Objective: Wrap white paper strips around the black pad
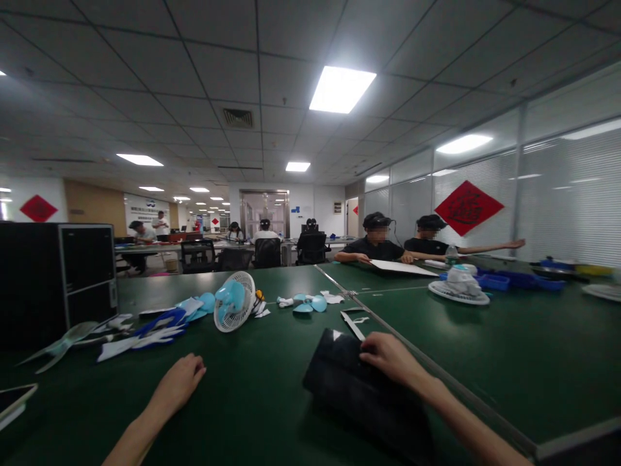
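My right hand (pixel 391 357) grips the top of a flat, glossy black panel (pixel 349 375), its fingers curled over the dark surface. The panel is tilted above the green table and its lower part is blurred; I cannot tell exactly what it is. My left hand (pixel 180 383) is over the table to the left, fingers curled together, with nothing visible in it. Beyond my left hand lie white-and-blue work gloves (pixel 150 336) and a small fan head (pixel 235 301) with a white grille and light-blue blades. A white strip (pixel 352 323) lies just past the panel.
A black computer tower (pixel 87 272) stands at the left. Light-blue fan blades (pixel 310 303) lie mid-table. A metal seam (pixel 412 349) crosses the green tabletop. To the right are a white fan part (pixel 458 291) and blue trays (pixel 524 279). Two people (pixel 378 243) sit across the table.
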Tool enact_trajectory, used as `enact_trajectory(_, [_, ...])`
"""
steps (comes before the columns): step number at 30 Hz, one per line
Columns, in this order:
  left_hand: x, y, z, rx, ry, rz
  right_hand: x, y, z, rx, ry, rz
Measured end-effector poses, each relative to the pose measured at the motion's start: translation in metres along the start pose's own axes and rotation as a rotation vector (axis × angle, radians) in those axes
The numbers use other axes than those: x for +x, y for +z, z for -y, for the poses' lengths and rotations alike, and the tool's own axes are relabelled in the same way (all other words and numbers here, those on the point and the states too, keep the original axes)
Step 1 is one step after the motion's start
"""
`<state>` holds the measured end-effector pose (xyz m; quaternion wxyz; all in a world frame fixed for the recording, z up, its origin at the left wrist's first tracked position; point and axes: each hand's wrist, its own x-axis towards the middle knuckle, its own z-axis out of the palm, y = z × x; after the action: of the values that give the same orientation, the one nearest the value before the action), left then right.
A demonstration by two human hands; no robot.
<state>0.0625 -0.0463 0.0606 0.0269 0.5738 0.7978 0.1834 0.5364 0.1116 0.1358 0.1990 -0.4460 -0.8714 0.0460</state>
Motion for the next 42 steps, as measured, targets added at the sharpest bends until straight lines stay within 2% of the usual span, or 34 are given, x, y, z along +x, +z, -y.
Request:
enact_trajectory(5, [-0.006, -0.002, -0.020, -0.036, 0.061, -0.076, 0.032, 0.055, 0.083, 0.057, -0.323, 0.148])
enact_trajectory(8, [-0.011, 0.001, -0.036, -0.120, 0.178, -0.100, 0.047, 0.076, 0.118, 0.060, -0.422, 0.207])
enact_trajectory(12, [-0.020, 0.004, -0.059, -0.244, 0.263, -0.037, 0.057, 0.095, 0.144, 0.033, -0.504, 0.242])
enact_trajectory(16, [-0.028, 0.005, -0.076, -0.270, 0.278, 0.088, 0.055, 0.105, 0.149, 0.066, -0.537, 0.179])
enact_trajectory(19, [-0.030, 0.005, -0.079, -0.271, 0.303, 0.142, 0.051, 0.102, 0.139, 0.113, -0.493, 0.111])
enact_trajectory(22, [-0.029, 0.006, -0.077, -0.284, 0.284, 0.170, 0.052, 0.091, 0.116, 0.095, -0.342, 0.017])
enact_trajectory(29, [-0.028, 0.007, -0.076, -0.289, 0.264, 0.188, 0.063, 0.055, 0.013, -0.084, 0.014, -0.104])
enact_trajectory(33, [-0.031, 0.001, -0.083, -0.277, 0.268, 0.186, 0.063, 0.049, -0.034, -0.184, 0.202, -0.099])
enact_trajectory(37, [-0.033, -0.001, -0.084, -0.268, 0.252, 0.197, 0.064, 0.055, -0.053, -0.228, 0.315, -0.044])
enact_trajectory(42, [-0.033, -0.002, -0.084, -0.257, 0.248, 0.200, 0.067, 0.062, -0.060, -0.242, 0.332, -0.003])
